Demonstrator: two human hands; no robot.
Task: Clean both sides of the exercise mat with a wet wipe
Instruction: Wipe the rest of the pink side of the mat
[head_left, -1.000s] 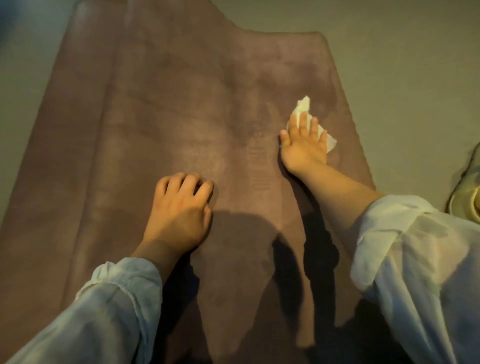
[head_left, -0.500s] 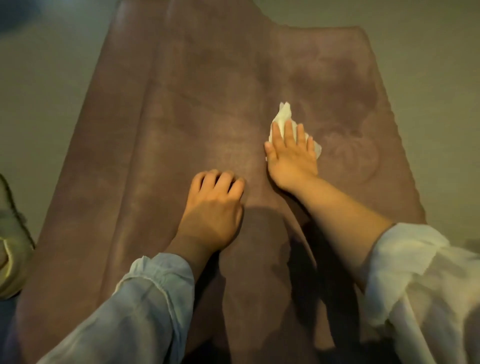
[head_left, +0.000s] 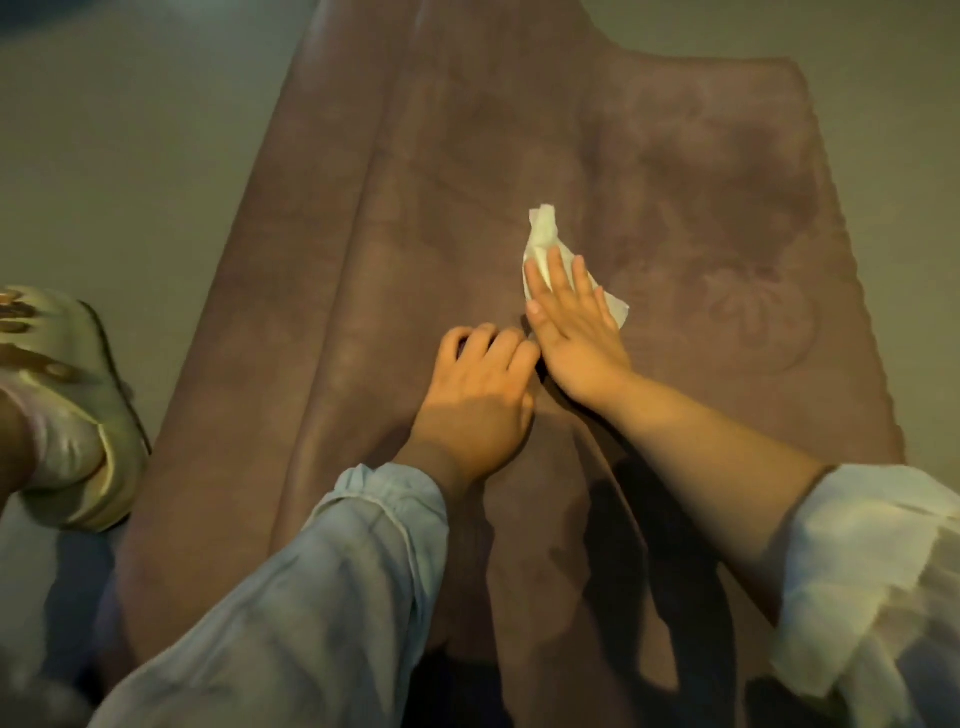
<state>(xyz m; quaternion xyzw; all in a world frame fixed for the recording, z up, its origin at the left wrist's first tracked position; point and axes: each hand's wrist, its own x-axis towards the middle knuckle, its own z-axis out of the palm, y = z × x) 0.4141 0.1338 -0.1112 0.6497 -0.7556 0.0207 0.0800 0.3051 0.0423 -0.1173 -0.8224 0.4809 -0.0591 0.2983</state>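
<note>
Head-camera view, looking down. A brown exercise mat (head_left: 415, 234) lies flat on a grey-green floor (head_left: 130, 130), its long axis running from the near edge of the view away to the far edge, tilted slightly rightward at the top. Long creases follow the same axis left of centre. A faint embossed flower motif (head_left: 753, 317) marks the right half, with darker patches on the surface beyond it.

A white wet wipe (head_left: 545, 244) rests on the mat near its middle, crumpled into an elongated strip. Its long axis runs from upper left to lower right; the narrow end points away from the person, and the broader end emerges at the little-finger side of the hand.

The right hand (head_left: 576, 338) lies palm down on the wipe, fingers straight and slightly spread, pressing it flat against the mat rather than gripping it. The bare right forearm reaches in from lower right, its pale sleeve (head_left: 857, 561) pushed up toward the elbow.

The left hand (head_left: 478, 395) rests on the mat just beside the right, nearly touching its thumb side. Its fingers are curled under, knuckles raised, and it holds nothing. Its light blue sleeve (head_left: 322, 597) enters from lower left.

At the left edge, a pale shoe (head_left: 78, 405) rests on the floor beside the mat.
</note>
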